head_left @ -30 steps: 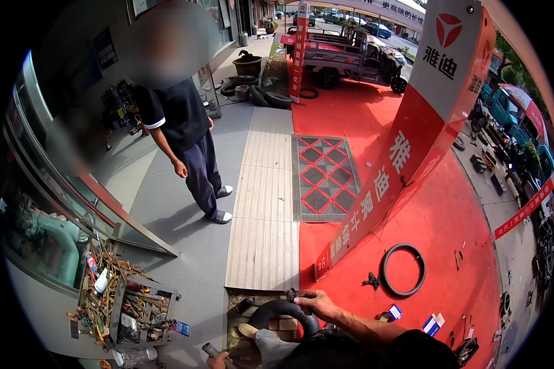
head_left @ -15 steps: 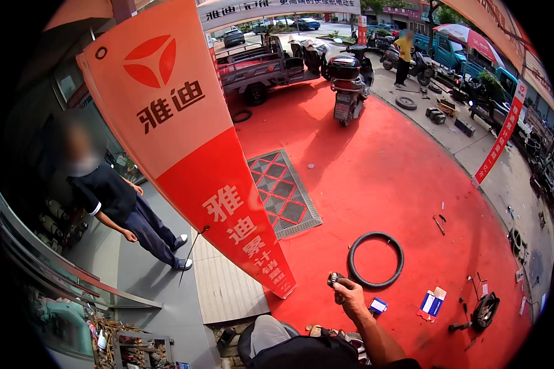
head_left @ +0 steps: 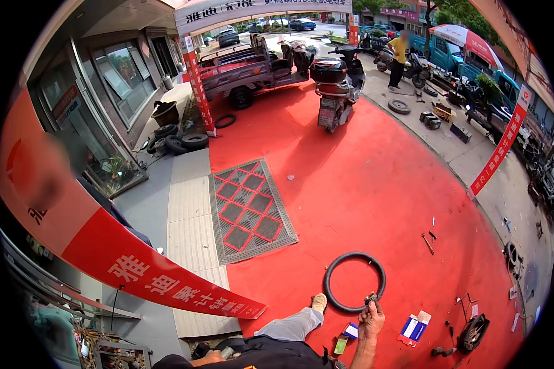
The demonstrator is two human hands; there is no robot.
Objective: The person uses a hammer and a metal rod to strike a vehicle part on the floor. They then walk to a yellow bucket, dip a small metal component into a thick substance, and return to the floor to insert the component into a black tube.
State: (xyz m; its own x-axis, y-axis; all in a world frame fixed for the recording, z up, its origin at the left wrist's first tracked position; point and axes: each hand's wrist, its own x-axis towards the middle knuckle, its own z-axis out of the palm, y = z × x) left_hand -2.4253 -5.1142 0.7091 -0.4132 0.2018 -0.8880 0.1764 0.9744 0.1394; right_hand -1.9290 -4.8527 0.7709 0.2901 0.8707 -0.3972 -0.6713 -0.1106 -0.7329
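My right hand (head_left: 372,318) is raised in front of me, its fingers pinched around a small dark metal part (head_left: 370,298) whose kind I cannot make out. Behind it, on the red carpet (head_left: 375,203), lies a black inner tube (head_left: 327,280). Below the hand are a small blue-and-white box (head_left: 351,331) and a green packet (head_left: 340,345). At the lower edge, close to my body, part of my left hand (head_left: 208,358) shows; its fingers are hidden. My shoe (head_left: 319,302) rests on the carpet beside the tube.
An opened blue-and-white carton (head_left: 414,328) and a dark wheel part (head_left: 474,333) lie to the right, with tools (head_left: 428,243) beyond. A slanting red banner (head_left: 160,277) stands at left before a person. A scooter (head_left: 337,92), a cargo tricycle (head_left: 246,71) and a floor mat (head_left: 252,209) are farther off.
My view has swung, and the banner now sits lower and farther left, mostly covering the person there. My shoe and part of my left hand have come into view. The right hand still holds the part.
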